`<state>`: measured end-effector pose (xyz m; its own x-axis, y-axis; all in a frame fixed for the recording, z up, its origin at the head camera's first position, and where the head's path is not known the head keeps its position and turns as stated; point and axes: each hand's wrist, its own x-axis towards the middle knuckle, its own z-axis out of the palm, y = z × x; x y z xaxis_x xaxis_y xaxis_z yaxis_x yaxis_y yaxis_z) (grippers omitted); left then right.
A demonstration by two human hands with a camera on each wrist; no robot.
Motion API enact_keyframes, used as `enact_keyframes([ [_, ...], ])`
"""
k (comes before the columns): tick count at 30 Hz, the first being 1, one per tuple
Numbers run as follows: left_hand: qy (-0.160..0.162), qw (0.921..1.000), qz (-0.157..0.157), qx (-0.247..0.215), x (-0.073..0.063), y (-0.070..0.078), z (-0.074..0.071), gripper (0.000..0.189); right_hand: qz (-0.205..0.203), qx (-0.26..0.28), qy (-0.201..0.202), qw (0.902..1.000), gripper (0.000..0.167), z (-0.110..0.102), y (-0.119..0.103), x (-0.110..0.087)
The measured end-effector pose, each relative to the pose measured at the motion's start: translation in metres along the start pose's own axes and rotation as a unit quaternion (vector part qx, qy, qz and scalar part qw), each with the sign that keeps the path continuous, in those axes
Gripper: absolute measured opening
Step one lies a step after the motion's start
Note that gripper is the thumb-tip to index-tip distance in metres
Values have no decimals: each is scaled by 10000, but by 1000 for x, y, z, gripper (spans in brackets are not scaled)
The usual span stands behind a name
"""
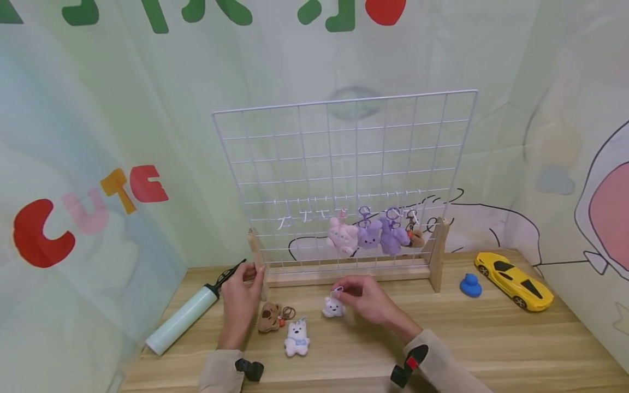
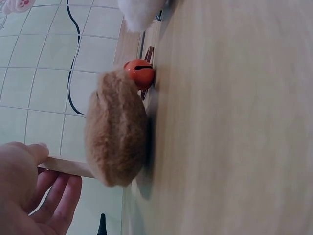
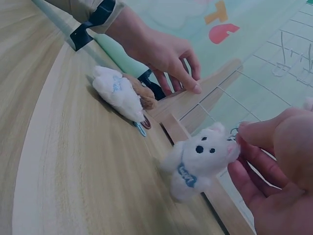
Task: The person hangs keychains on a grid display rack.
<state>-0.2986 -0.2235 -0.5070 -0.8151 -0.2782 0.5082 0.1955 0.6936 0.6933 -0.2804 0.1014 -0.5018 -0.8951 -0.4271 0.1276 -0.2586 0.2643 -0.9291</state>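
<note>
My right hand (image 1: 362, 297) pinches a small white plush keychain (image 1: 333, 307) by its ring; the toy hangs near the tabletop, its blue-lettered front plain in the right wrist view. At the rack's left end, my left hand (image 1: 242, 295) holds the wooden foot (image 2: 73, 166) between thumb and fingers. Close to that hand lies a brown plush keychain (image 1: 270, 317) with an orange bell (image 2: 140, 74). Another white plush keychain (image 1: 297, 338) with a blue bow lies on the table. The white wire grid rack (image 1: 314, 158) stands behind them.
On the rack's hooks hang a pink plush (image 1: 343, 237), two purple plushes (image 1: 393, 237) and a brown one (image 1: 416, 238); several hooks (image 1: 285, 221) at left are bare. A pale green pump (image 1: 184, 317) lies at left. A blue duck (image 1: 470, 285) and yellow toy car (image 1: 513, 281) sit at right.
</note>
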Motion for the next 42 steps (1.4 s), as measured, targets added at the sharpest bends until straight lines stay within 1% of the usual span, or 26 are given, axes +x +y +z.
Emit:
enact_keyframes([
  [6, 8, 10000, 5, 33, 1, -1, -1, 24, -168, 42, -20, 9998, 16, -2, -5, 0],
  [11, -18, 10000, -17, 65, 0, -2, 0, 24, -332, 245, -80, 9991, 16, -5, -9, 0],
  [16, -7, 9999, 48, 88, 0, -2, 1, 23, -593, 298, 33, 9978, 23, -8, -20, -1],
  [21, 54, 9999, 100, 108, 0, -2, 1, 23, -823, 446, 151, 9955, 32, -12, -38, -1],
  [23, 63, 9999, 89, 92, 0, -2, 1, 22, -852, 449, 277, 9950, 29, -12, -48, -2],
  [26, 40, 10000, 48, 75, 0, -1, 0, 22, -931, 363, 573, 9933, 19, -12, -61, -3],
  [28, 16, 10000, 21, 63, 0, -1, 0, 23, -1057, 287, 786, 9909, 12, -12, -70, -3],
  [30, -3, 10000, 18, 66, -1, 0, -1, 23, -1216, 228, 980, 9875, 8, -12, -77, -2],
  [36, -21, 10000, -28, 43, -2, 0, -3, 24, -1606, 98, 1306, 9783, 14, -10, -89, 6],
  [42, -104, 9999, -44, 45, -2, 0, -1, 24, -1783, 100, 1762, 9680, 12, -11, -96, 19],
])
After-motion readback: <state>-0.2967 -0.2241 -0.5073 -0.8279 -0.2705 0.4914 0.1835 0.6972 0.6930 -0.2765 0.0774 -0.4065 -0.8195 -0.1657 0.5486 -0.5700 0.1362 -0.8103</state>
